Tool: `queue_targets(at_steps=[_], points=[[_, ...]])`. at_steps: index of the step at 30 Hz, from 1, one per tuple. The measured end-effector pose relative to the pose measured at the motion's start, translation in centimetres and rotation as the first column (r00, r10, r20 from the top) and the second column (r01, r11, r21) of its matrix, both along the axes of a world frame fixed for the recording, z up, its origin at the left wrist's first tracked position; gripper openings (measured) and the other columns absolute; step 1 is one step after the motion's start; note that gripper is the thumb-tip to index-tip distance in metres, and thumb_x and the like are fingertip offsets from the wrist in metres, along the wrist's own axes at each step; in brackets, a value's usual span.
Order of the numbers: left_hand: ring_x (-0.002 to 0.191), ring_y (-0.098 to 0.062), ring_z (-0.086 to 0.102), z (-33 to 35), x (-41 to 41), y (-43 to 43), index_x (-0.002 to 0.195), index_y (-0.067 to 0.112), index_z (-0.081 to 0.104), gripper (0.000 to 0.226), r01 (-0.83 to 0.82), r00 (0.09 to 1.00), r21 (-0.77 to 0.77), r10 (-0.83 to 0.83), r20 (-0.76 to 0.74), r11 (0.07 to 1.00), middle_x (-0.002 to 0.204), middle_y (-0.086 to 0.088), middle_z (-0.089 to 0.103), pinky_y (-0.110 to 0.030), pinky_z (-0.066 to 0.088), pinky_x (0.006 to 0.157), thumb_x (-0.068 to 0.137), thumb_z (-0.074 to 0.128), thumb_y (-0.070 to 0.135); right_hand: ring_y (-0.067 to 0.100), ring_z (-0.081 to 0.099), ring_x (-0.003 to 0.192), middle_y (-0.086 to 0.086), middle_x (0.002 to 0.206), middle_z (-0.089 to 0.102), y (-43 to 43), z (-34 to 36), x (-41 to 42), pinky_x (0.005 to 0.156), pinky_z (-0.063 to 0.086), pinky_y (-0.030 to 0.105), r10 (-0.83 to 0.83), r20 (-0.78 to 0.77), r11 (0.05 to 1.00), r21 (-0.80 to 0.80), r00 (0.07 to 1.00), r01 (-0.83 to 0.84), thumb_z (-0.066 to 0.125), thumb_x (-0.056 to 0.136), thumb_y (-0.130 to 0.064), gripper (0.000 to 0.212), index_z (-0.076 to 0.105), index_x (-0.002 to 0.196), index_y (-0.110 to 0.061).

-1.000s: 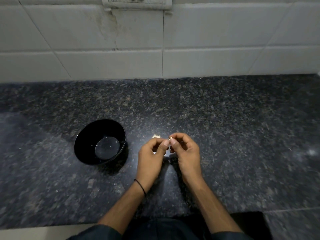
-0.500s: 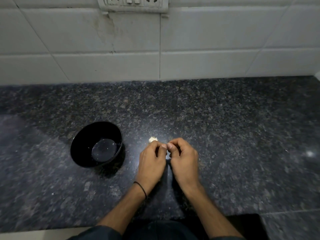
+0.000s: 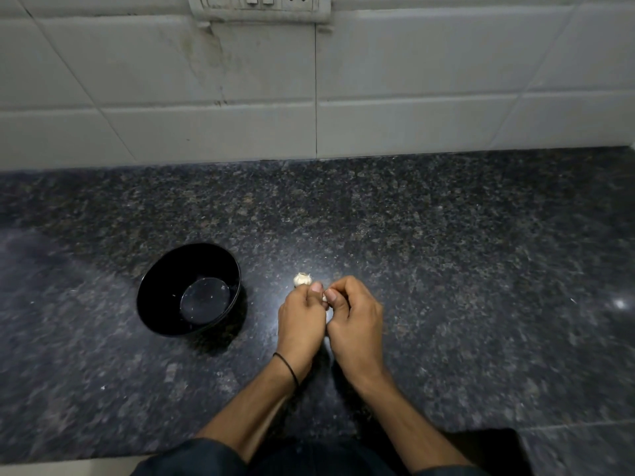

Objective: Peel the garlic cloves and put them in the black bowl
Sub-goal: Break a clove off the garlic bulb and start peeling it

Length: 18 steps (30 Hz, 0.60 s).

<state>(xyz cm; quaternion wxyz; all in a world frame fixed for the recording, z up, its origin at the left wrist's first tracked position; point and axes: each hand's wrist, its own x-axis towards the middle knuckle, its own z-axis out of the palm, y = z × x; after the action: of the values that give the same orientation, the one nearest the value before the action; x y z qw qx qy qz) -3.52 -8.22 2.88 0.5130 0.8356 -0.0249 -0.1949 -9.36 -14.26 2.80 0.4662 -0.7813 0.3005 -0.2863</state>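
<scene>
My left hand (image 3: 301,312) and right hand (image 3: 355,314) meet over the dark speckled granite counter (image 3: 446,269), thumbs pressed tip to tip. Both sets of fingers are curled inward and pinch a small pale garlic clove (image 3: 324,298) between them. Only a sliver of that clove shows between the thumbs; my fingers cover the rest, so I cannot tell how much skin is on it.

A second garlic piece (image 3: 302,279) lies on the counter just beyond my left thumb, close to it; whether the two touch cannot be determined. It is pale and papery, and its near edge is hidden by my hand.

The black bowl (image 3: 189,290) stands upright on the counter to the left of my hands, near them but apart. Its interior holds no cloves; a few pale specks show on its flat bottom, too small to identify.

A thin black band (image 3: 287,367) circles my left wrist. Dark sleeves (image 3: 192,456) are cut off by the bottom edge of the view.

Behind the counter, a white tiled wall (image 3: 412,80) rises, with a smudged dark streak below a switch and socket plate (image 3: 261,6) that is cropped by the top edge. Nothing stands between my hands and the bowl.
</scene>
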Motion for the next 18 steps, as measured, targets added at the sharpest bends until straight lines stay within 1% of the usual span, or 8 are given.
queue_targets(at_steps=[3, 6, 7, 9, 11, 13, 16, 18], points=[[0.059, -0.017, 0.050, -0.7, 0.1, 0.1, 0.058, 0.024, 0.058, 0.043, -0.029, 0.986, -0.129, 0.007, -0.166, 0.991, 0.053, 0.010, 0.055, -0.035, 0.038, 0.062, 0.097, 0.049, 0.041, 0.009, 0.055, 0.070, -0.006, 0.074, 0.061, -0.3, -0.4, 0.1, 0.066, 0.043, 0.030, 0.022, 0.013, 1.000, -0.004, 1.000, -0.022, 0.062, 0.092, 0.000, 0.019, 0.059, 0.077, -0.012], [0.055, -0.015, 0.043, -1.0, 0.2, 0.1, 0.054, 0.025, 0.056, 0.049, -0.050, 0.963, -0.206, -0.007, -0.268, 0.977, 0.050, 0.011, 0.049, -0.031, 0.034, 0.055, 0.101, 0.047, 0.035, 0.008, 0.057, 0.070, -0.007, 0.073, 0.063, -0.4, -0.3, 0.1, 0.064, 0.044, 0.025, 0.017, 0.027, 1.000, 0.026, 0.999, -0.017, 0.064, 0.091, -0.001, 0.018, 0.061, 0.078, -0.013], [0.055, -0.015, 0.044, -0.7, 0.1, 0.1, 0.057, 0.023, 0.054, 0.048, -0.033, 0.973, -0.191, -0.012, -0.231, 0.981, 0.051, 0.010, 0.050, -0.031, 0.034, 0.055, 0.103, 0.046, 0.031, 0.008, 0.058, 0.070, -0.007, 0.073, 0.064, -0.4, -0.3, 0.2, 0.064, 0.045, 0.025, 0.006, 0.015, 0.998, 0.065, 1.000, -0.007, 0.065, 0.092, -0.003, 0.018, 0.062, 0.078, -0.014], [0.061, -0.020, 0.052, -0.1, 0.1, 0.3, 0.067, 0.018, 0.054, 0.039, 0.061, 0.998, -0.064, -0.061, -0.006, 0.996, 0.061, 0.004, 0.059, -0.035, 0.039, 0.059, 0.105, 0.046, 0.026, 0.012, 0.063, 0.070, -0.006, 0.073, 0.068, -0.4, -0.5, 0.3, 0.065, 0.049, 0.029, -0.033, -0.044, 0.980, 0.194, 0.998, 0.041, 0.066, 0.092, -0.010, 0.016, 0.064, 0.078, -0.018], [0.069, -0.027, 0.055, 0.0, 0.0, 0.5, 0.074, 0.012, 0.048, 0.031, 0.133, 0.950, 0.108, -0.158, 0.269, 0.985, 0.072, -0.006, 0.063, -0.040, 0.037, 0.063, 0.104, 0.047, 0.022, 0.014, 0.065, 0.068, -0.003, 0.071, 0.071, -0.4, -0.6, 0.7, 0.064, 0.053, 0.034, -0.065, -0.086, 0.926, 0.366, 0.994, 0.093, 0.067, 0.092, -0.017, 0.016, 0.066, 0.076, -0.019], [0.069, -0.026, 0.048, 0.0, -0.2, 0.7, 0.074, 0.016, 0.041, 0.029, 0.156, 0.871, 0.143, -0.204, 0.447, 0.977, 0.074, -0.008, 0.058, -0.035, 0.026, 0.062, 0.102, 0.046, 0.021, 0.016, 0.061, 0.060, 0.000, 0.064, 0.068, -0.3, -0.3, 1.1, 0.056, 0.049, 0.030, -0.112, -0.078, 0.807, 0.575, 0.991, 0.136, 0.065, 0.093, -0.017, 0.023, 0.065, 0.070, -0.015], [0.070, -0.018, 0.036, 0.1, -0.1, 0.6, 0.075, 0.019, 0.037, 0.025, 0.181, 0.787, 0.198, -0.263, 0.558, 0.963, 0.073, -0.002, 0.046, -0.027, 0.015, 0.062, 0.096, 0.051, 0.021, 0.012, 0.044, 0.050, 0.002, 0.054, 0.054, 0.0, 0.9, 1.5, 0.047, 0.032, 0.022, -0.118, -0.074, 0.573, 0.810, 0.990, 0.128, 0.056, 0.096, -0.002, 0.042, 0.061, 0.057, -0.015], [0.070, -0.018, 0.036, -0.2, 0.3, 0.8, 0.075, 0.019, 0.037, 0.030, 0.197, 0.771, 0.229, -0.295, 0.565, 0.953, 0.073, -0.005, 0.049, -0.028, 0.016, 0.062, 0.096, 0.057, 0.013, 0.011, 0.041, 0.050, 0.002, 0.056, 0.052, 0.0, 1.4, 1.3, 0.049, 0.030, 0.025, -0.093, -0.046, 0.515, 0.852, 0.995, 0.088, 0.053, 0.097, -0.001, 0.044, 0.063, 0.057, -0.015]])
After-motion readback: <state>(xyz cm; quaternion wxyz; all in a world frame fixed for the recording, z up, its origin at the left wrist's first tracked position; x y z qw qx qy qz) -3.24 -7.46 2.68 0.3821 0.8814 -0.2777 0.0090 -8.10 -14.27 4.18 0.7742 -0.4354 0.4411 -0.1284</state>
